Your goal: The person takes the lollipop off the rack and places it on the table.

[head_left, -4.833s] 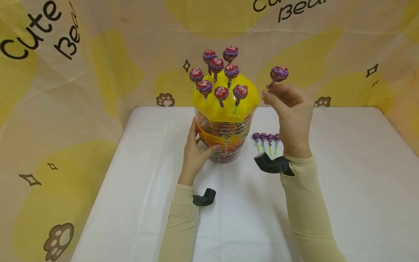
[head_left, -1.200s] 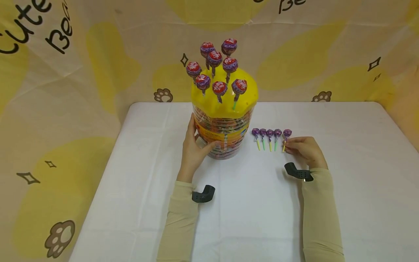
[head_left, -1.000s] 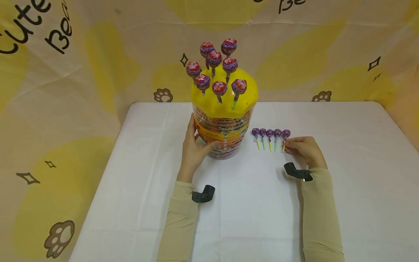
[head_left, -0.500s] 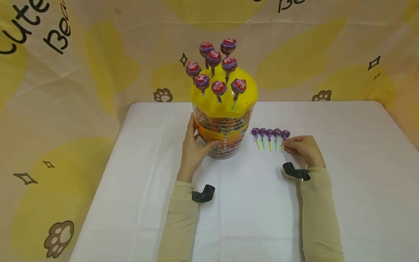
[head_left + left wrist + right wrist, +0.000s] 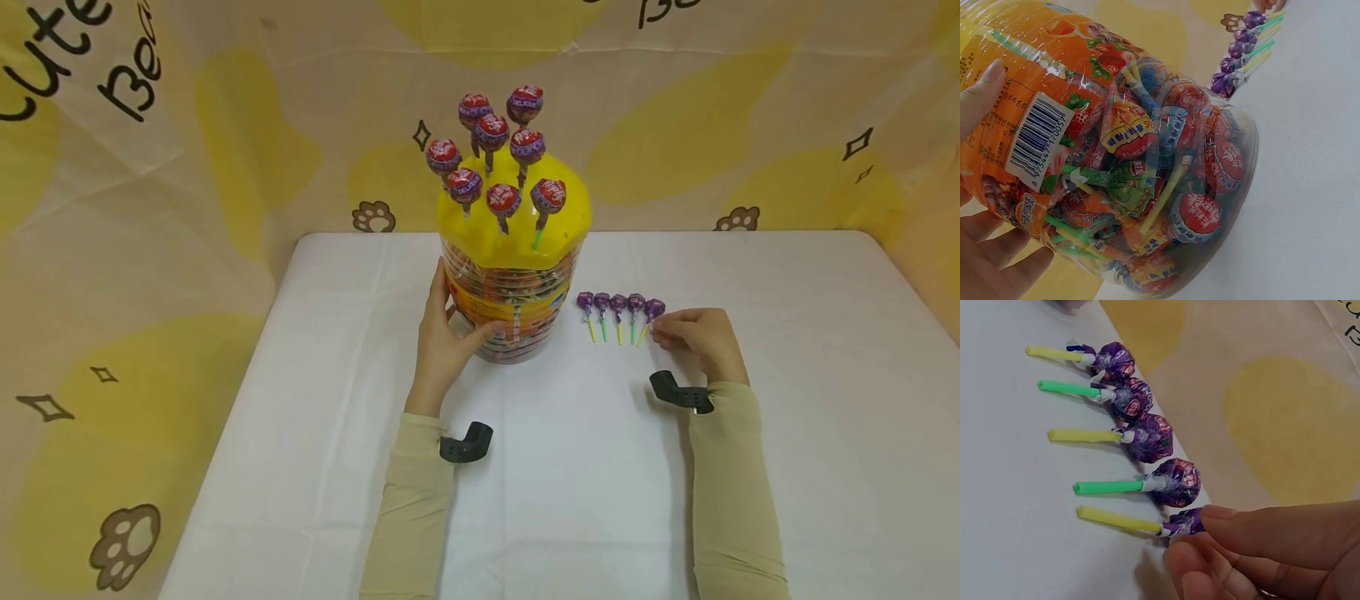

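Note:
A large clear jar of wrapped lollipops with a yellow lid (image 5: 570, 225) stands on the table. My left hand (image 5: 442, 350) grips its left side, thumb on the orange label (image 5: 1016, 106). Several red-and-purple lollipops (image 5: 503, 200) stand upright in the lid. Right of the jar, a row of purple lollipops (image 5: 618, 304) lies with sticks towards me. At the row's right end is a tilted lollipop (image 5: 655, 309) with a yellow stick (image 5: 1119, 520). My right hand (image 5: 705, 337) is at this lollipop, thumb and fingers bent around its head; whether they pinch it is unclear.
The table (image 5: 570, 500) has a white cloth. Behind it hangs a yellow-and-cream backdrop (image 5: 675, 125) with paw prints. Black wrist cameras (image 5: 467, 443) sit on both beige sleeves.
My right hand has come down from beside the lid, bringing a lollipop to the row's right end. Its stick has since swung left, free of the fingertips. The left hand stays on the jar.

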The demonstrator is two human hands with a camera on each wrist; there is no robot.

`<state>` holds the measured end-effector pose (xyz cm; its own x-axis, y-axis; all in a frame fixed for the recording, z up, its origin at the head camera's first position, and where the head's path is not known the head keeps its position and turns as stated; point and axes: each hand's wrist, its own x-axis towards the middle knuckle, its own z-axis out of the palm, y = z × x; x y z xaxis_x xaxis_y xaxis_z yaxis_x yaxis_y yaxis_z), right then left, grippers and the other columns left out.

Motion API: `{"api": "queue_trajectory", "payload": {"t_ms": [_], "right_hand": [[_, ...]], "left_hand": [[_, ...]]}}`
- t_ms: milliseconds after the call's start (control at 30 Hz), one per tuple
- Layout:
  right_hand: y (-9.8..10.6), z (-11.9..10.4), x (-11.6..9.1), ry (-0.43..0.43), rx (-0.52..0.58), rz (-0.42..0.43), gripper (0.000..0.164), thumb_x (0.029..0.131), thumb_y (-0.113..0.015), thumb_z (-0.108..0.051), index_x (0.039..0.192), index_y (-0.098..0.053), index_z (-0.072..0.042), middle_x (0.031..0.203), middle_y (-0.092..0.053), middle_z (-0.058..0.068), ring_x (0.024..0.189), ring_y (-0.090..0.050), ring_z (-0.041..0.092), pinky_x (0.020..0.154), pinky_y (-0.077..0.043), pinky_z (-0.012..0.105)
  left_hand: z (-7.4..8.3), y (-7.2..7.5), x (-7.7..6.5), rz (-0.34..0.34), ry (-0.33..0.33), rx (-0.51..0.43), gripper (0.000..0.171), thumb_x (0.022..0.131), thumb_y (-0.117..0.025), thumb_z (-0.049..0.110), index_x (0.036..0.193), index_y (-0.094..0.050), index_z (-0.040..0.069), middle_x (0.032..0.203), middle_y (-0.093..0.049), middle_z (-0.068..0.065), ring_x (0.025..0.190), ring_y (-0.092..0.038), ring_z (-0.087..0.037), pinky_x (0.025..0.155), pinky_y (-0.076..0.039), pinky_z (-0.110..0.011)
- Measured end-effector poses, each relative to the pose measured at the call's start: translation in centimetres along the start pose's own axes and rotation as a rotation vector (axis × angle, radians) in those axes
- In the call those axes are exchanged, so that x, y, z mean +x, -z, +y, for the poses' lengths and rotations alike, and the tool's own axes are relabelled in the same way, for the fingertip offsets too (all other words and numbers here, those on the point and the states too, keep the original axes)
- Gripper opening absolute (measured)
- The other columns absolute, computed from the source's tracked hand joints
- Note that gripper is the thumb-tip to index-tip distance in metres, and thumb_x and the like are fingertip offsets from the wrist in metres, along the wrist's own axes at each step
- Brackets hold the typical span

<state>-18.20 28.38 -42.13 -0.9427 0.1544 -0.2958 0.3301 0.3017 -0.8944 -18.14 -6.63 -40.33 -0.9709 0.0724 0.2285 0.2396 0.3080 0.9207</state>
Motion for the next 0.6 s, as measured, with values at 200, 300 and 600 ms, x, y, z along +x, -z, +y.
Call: {"api": "queue_trajectory", "payload": {"t_ms": [200,300,600], "right_hand": [[0.3,-0.6,-0.4,0.056,0.091,0.024,0.02,0.087,-0.067,-0.006,0.101,-0.066,0.009,0.072,-0.067,-0.01,0.069,-0.065,0.001,0.068,-0.054,0.014],[0.2,-1.0,-0.6,0.09,0.098,0.037,0.02,0.088,-0.066,-0.007,0.101,-0.067,0.007,0.076,-0.067,-0.011,0.07,-0.065,0.002,0.069,-0.054,0.014],[-0.5,-2.6,-1.3,0.246,0.326,0.073,0.016,0.084,-0.069,-0.001,0.096,-0.069,0.01,0.078,-0.07,-0.003,0.07,-0.068,0.01,0.068,-0.056,0.018]], "left_hand": [[0.0,0.0,0.0,0.0,-0.001,0.006,0.102,0.08,-0.077,0.025,0.153,-0.007,0.016,0.155,-0.019,-0.006,0.139,-0.024,-0.023,0.111,-0.031,-0.041],[-0.1,0.0,0.0,0.0,-0.003,0.012,0.102,0.079,-0.077,0.025,0.153,-0.007,0.015,0.155,-0.018,-0.007,0.139,-0.024,-0.024,0.11,-0.031,-0.04],[-0.1,0.0,0.0,0.001,-0.002,0.0,0.101,0.08,-0.077,0.023,0.153,-0.008,0.015,0.155,-0.019,-0.006,0.14,-0.024,-0.023,0.111,-0.031,-0.04]]}}
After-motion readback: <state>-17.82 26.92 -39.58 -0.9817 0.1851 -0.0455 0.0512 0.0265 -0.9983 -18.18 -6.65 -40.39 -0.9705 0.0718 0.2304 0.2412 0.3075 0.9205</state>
